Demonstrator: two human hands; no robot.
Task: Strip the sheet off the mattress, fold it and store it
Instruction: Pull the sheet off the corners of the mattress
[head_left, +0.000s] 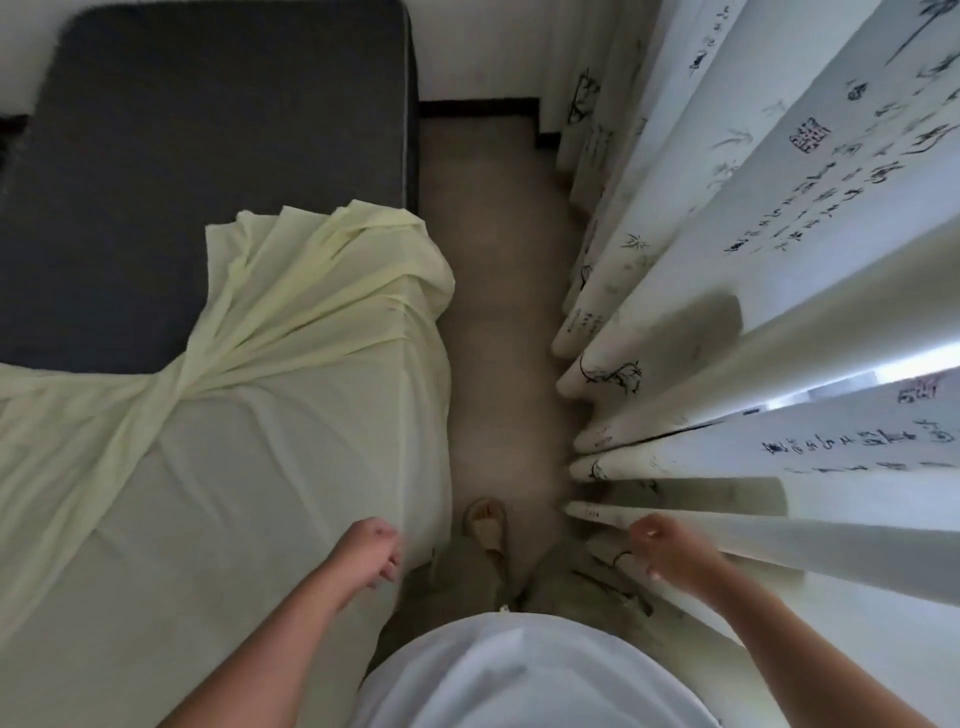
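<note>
A pale yellow sheet (218, 447) covers the near part of the dark grey mattress (208, 130). Its far corner is pulled back and lies bunched in folds (322, 275) on top, leaving the far end of the mattress bare. My left hand (371, 551) hangs over the mattress's right edge with fingers loosely curled, holding nothing. My right hand (670, 548) is out to the right near the curtain, fingers also loosely curled and empty.
A narrow strip of beige floor (498, 312) runs between the bed and a white curtain (753, 260) printed with black writing. My sandalled feet (485, 525) stand in this gap. A white wall with a dark skirting board (478, 106) closes the far end.
</note>
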